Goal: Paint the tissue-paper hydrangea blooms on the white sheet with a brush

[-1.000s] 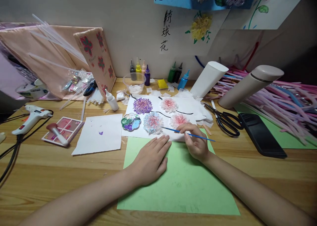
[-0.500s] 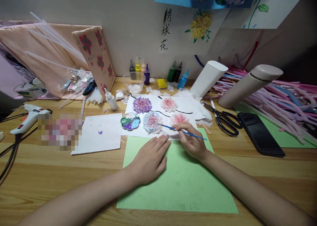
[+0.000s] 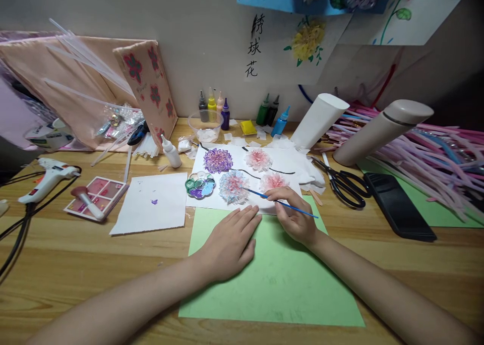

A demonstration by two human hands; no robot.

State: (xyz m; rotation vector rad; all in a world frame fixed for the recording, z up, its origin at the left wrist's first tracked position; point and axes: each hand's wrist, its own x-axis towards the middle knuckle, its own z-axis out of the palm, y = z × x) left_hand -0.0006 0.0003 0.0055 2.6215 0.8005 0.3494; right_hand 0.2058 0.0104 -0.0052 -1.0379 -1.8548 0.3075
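Note:
My right hand [image 3: 295, 214] pinches a thin blue paintbrush [image 3: 293, 207], its tip at the blue-and-pink paper flower [image 3: 233, 186]. That flower sits on a white sheet [image 3: 200, 158] with a purple flower [image 3: 218, 160], a pink flower [image 3: 258, 159] at the upper right and another pink flower [image 3: 274, 181] by my right fingers. My left hand [image 3: 230, 241] lies flat, fingers stretched, over the sheet's front edge and the green paper [image 3: 272, 289]. Left of the blue-and-pink flower is a flower-shaped palette [image 3: 200, 185] with green, purple and blue paint.
At left are a glue gun [image 3: 49, 178], a makeup palette [image 3: 96, 196] with a brush [image 3: 87, 202], and white paper [image 3: 151, 204]. Paint bottles [image 3: 225, 114] and a clear bowl [image 3: 205, 125] stand behind. At right lie scissors [image 3: 346, 183], a phone [image 3: 399, 206] and a tumbler [image 3: 381, 133].
The paintbrush's handle end has dipped slightly while its tip stays at the blue-and-pink flower. The left hand remains flat. The view has shifted a little, and the blurred patch at left now shows clearly.

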